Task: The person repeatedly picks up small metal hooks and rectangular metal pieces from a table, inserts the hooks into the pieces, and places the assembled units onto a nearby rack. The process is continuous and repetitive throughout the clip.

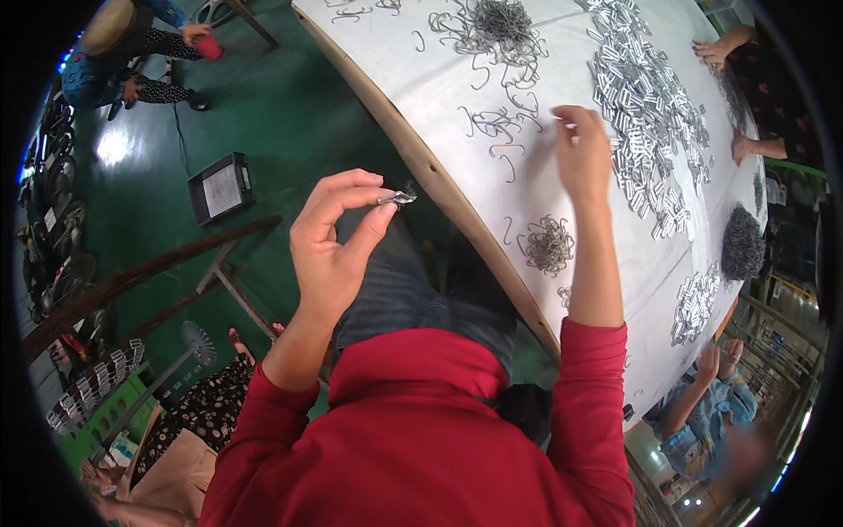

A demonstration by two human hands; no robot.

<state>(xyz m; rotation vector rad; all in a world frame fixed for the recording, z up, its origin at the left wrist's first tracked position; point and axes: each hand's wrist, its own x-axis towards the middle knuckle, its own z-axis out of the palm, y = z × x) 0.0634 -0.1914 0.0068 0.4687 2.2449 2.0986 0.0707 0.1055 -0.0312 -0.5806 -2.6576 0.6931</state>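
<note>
My left hand [338, 237] is raised beside the table's edge, thumb and fingers closed on a small shiny metal clip [399, 198]. Over the white-covered table [448, 132], my right hand [583, 154] reaches out with its fingers bent and a gap between thumb and forefinger; nothing shows in it. Just left of that hand lie several loose wire hooks [500, 123]. A denser heap of wire hooks [500, 26] is farther off. Right of the hand spreads a long pile of silver metal clips [645, 123]. A small bunch of hooks [549, 246] sits left of my right forearm.
A wooden edge [421, 162] borders the table. Across it are another person's hands [713, 53] and a dark heap [743, 244]. More clips [696, 303] lie lower right, near another person [707, 408]. On the green floor are a black tray [219, 189] and a metal frame [158, 290].
</note>
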